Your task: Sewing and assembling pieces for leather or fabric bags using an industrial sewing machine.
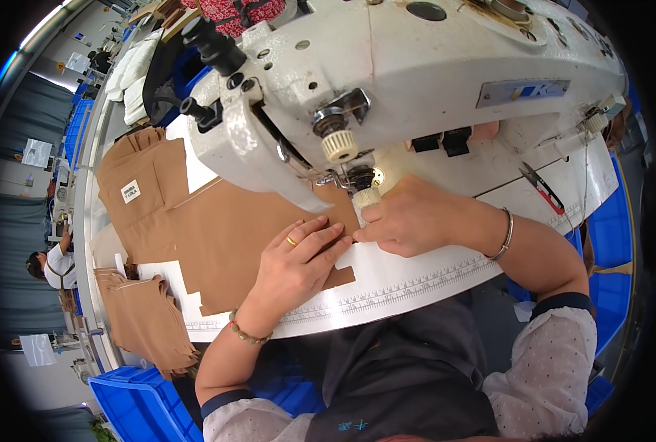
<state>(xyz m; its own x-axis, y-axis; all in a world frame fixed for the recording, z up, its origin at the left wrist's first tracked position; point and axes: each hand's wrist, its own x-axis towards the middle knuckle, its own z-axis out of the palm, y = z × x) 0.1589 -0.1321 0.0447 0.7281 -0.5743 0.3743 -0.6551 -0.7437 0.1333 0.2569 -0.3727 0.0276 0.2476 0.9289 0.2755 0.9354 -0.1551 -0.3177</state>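
A brown fabric piece [232,243] lies flat on the white bed of a sewing machine [431,66], its right part reaching under the needle area. My left hand [298,258] rests on the cloth with fingers stretched out, just in front of the presser foot. At the right edge of the cloth my right hand [405,221] is closed, thumb and forefinger pinching the fabric edge. The right fingers sit beside the machine's cream knob [367,197], which partly hides the stitching spot. A small lamp [377,177] glows behind it.
Red-handled thread snips [543,190] lie on the bed to the right. Brown cut pieces are stacked at the left [140,195] and hang over the near left edge [144,317]. A printed ruler [416,286] runs along the front edge. Blue bins [140,405] stand below. Another person [57,265] sits far left.
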